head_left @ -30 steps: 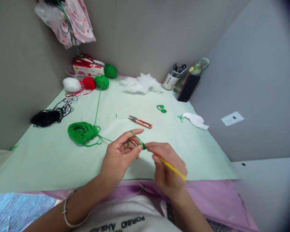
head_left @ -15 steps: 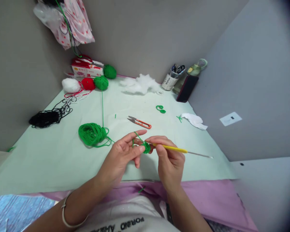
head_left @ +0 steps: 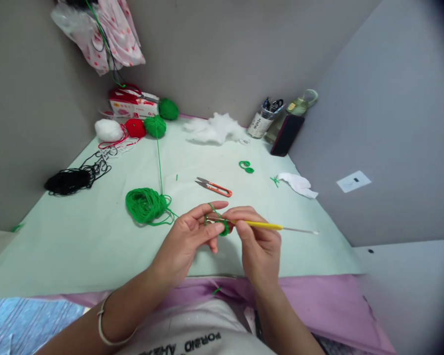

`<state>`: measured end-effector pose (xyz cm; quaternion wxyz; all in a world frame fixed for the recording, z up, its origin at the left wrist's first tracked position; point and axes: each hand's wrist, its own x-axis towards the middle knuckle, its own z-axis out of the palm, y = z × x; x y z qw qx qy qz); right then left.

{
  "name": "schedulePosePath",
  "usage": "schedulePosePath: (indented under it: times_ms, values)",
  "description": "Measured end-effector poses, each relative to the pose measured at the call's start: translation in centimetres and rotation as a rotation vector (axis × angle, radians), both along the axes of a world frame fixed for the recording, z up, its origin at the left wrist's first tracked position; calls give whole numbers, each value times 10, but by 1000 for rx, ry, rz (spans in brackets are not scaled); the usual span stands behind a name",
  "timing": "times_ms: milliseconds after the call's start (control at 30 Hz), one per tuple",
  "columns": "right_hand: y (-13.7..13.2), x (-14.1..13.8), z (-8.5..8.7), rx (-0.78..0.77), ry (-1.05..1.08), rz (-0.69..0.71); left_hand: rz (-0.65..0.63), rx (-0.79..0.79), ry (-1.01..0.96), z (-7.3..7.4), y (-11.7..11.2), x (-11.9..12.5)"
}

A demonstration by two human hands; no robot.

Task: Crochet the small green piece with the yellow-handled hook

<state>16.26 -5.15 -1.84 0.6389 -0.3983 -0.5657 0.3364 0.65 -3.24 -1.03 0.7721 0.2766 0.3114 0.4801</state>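
Note:
Between thumb and fingers, my left hand (head_left: 187,234) pinches a small green crochet piece (head_left: 224,228), with green yarn running over its raised index finger. My right hand (head_left: 259,239) grips a crochet hook (head_left: 262,225) by its yellow handle, like a pen. The hook's metal tip passes over the crochet piece toward the left index finger, and its other metal end points right. A loose green yarn skein (head_left: 146,205) lies left of my hands, with a strand leading to them. Orange thread snips (head_left: 214,187) rest just beyond my fingers.
Green (head_left: 155,126), red (head_left: 135,128) and white (head_left: 108,130) yarn balls sit at the back left, near black yarn (head_left: 68,181). White stuffing (head_left: 216,129), a pen cup (head_left: 260,123) and a phone (head_left: 287,135) stand behind. A small green crocheted piece (head_left: 248,170) lies right of centre.
The crochet hook has shifted left, its metal tip now reaching further past the crochet piece. My left hand and the green skein have moved slightly right.

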Motion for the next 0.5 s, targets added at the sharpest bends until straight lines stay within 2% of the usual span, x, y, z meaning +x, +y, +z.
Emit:
schedulePosePath:
  times_ms: [100,267,367,500]
  values:
    - [0,-1,-3,-15,-3,-16,6,32,33,0,-2,0]
    - [3,3,-3,-131,170,67,-33,41,29,0,1,-4]
    - [7,4,0,-136,241,98,-48,18,49,3,0,-6]
    - [4,5,4,-102,182,88,-26,16,89,7,-1,-8]
